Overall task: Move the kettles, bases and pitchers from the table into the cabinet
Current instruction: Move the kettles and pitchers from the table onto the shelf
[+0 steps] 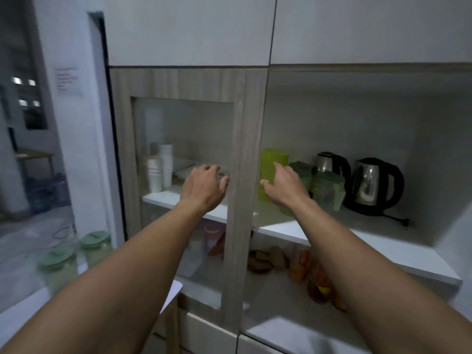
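Two steel kettles with black handles stand on the cabinet shelf [383,241] at the right, one [374,185] in front and one [329,163] behind it. Beside them are a yellow-green pitcher [268,162] and clear pitchers with green lids [327,187]. Two more green-lidded pitchers [95,247] [60,267] remain on the white table [23,310] at the lower left. My left hand [204,186] is raised in front of the glass cabinet door [238,175], fingers curled, holding nothing. My right hand [283,183] reaches toward the yellow-green pitcher, fingers spread, empty.
Behind the glass door stand stacks of white paper cups [159,172]. The lower shelf holds snack packets and jars [306,269]. White upper cabinet doors [191,29] hang above. A dark doorway [23,123] opens at the left.
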A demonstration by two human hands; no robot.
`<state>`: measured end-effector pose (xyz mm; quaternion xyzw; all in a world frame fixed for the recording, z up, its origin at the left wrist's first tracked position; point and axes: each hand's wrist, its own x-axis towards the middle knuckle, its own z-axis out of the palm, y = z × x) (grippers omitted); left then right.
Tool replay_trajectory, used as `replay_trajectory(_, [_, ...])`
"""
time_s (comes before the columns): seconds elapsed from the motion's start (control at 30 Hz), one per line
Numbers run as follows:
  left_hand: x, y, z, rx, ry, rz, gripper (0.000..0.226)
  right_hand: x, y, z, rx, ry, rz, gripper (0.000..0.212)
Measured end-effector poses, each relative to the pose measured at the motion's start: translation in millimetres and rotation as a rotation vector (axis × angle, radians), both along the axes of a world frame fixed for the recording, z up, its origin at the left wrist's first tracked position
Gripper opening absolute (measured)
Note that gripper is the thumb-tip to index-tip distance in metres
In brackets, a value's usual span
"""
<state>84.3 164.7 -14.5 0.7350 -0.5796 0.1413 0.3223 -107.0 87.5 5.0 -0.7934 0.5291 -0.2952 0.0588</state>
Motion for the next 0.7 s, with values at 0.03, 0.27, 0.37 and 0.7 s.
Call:
replay_trajectory(0.03, [13, 10, -1, 0.007, -0.001, 0.029, 0.052, 14, 7, -1, 0.000, -0.001, 0.025, 0.066])
replay_trajectory(0.27, [103, 83, -21, 0.059, 0.022, 0.211, 0.054, 125, 45, -21, 0.045, -0.020, 0.220, 0.058])
replay_trajectory(0.37, [137, 112, -31, 0.070, 0.040, 0.292, 0.053, 171, 60, -30, 0.071, 0.007, 0.298, 0.056])
replay_trajectory(0.7, [224, 178, -75, 0.107, 0.156, 0.532, 0.049, 291, 96, -75, 0.165, 0.060, 0.548, 0.060])
